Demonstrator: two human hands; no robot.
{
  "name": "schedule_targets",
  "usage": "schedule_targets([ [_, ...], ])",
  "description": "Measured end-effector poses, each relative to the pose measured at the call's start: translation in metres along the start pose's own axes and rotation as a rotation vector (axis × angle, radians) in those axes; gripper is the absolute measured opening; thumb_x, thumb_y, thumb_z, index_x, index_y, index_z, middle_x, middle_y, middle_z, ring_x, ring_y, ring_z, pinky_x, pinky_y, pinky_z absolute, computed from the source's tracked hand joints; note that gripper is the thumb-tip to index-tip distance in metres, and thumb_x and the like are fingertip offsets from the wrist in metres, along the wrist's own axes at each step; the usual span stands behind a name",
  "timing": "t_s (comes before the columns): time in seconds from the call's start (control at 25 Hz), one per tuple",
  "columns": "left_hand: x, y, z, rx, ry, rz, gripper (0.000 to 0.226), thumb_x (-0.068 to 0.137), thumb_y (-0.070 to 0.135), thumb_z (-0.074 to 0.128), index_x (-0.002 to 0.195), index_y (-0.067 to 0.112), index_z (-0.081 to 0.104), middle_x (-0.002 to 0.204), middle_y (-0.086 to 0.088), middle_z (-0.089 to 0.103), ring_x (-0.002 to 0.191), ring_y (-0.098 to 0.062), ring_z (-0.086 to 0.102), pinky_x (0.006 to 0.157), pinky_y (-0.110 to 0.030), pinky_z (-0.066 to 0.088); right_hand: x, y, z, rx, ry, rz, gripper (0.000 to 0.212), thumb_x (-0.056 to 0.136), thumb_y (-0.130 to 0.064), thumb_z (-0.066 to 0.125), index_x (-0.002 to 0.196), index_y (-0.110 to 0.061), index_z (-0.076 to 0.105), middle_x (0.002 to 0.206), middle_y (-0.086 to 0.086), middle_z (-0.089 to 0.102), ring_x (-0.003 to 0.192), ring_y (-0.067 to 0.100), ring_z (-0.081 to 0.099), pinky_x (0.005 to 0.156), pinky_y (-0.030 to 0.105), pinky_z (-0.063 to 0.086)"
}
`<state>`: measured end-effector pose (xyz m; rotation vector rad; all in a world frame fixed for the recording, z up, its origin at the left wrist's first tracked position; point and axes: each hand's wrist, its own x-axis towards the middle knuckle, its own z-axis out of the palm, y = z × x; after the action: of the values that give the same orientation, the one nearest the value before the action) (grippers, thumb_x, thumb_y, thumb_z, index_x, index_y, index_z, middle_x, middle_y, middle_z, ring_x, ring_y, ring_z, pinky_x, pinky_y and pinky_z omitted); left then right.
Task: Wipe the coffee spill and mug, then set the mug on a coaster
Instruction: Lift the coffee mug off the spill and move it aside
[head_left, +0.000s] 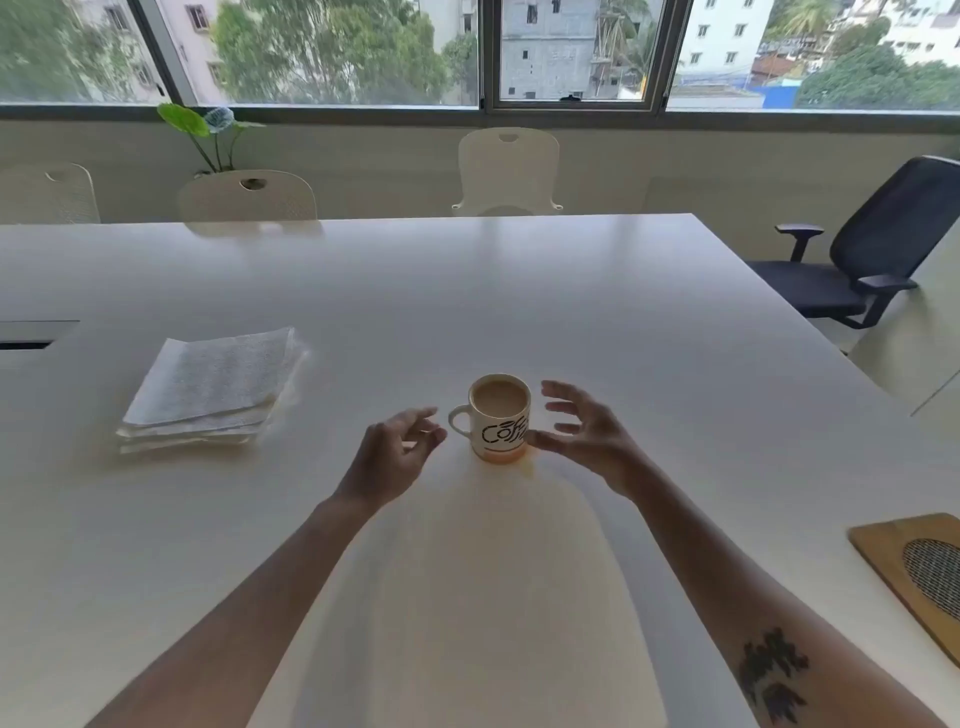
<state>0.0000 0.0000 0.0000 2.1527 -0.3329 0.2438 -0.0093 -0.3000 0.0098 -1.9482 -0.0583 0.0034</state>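
Note:
A cream mug (497, 420) with black lettering and an orange base stands upright on the white table (519, 291), full of milky coffee, its handle facing left. A faint brownish ring of spill (525, 470) shows at its foot. My left hand (392, 453) hovers just left of the handle, fingers apart, holding nothing. To the mug's right is my right hand (582, 435), open, its thumb tip close to or touching the mug wall. A wooden coaster (906, 566) with a woven oval inset lies at the table's right edge, partly cut off.
A stack of white paper napkins (213, 387) lies to the left of the mug. Cream chairs (508, 171) stand along the far side, and a dark office chair (862, 249) at the right. A cable slot (31, 338) is at the far left.

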Motion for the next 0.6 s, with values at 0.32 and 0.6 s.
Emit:
schedule_targets([
  [0.32, 0.01, 0.009, 0.013, -0.02, -0.071, -0.007, 0.037, 0.105, -0.004, 0.06, 0.14, 0.005, 0.067, 0.1, -0.01, 0.082, 0.081, -0.017, 0.078, 0.078, -0.019, 0.059, 0.013, -0.007, 0.023, -0.026, -0.06, -0.053, 0.093, 0.072, -0.025, 0.1, 0.153, -0.024, 0.054, 0.14, -0.009, 0.068, 0.132, 0.005, 0.062, 0.112, 0.037, 0.053],
  [0.6, 0.014, 0.002, 0.02, 0.007, -0.059, 0.053, 0.025, 0.105, 0.002, 0.062, 0.126, 0.007, 0.076, 0.085, -0.007, 0.08, 0.077, -0.02, 0.077, 0.074, -0.032, 0.065, 0.022, -0.004, 0.033, -0.04, -0.01, -0.125, 0.083, 0.068, -0.025, 0.102, 0.142, -0.025, 0.064, 0.13, -0.014, 0.073, 0.124, 0.0, 0.065, 0.108, 0.035, 0.056],
])
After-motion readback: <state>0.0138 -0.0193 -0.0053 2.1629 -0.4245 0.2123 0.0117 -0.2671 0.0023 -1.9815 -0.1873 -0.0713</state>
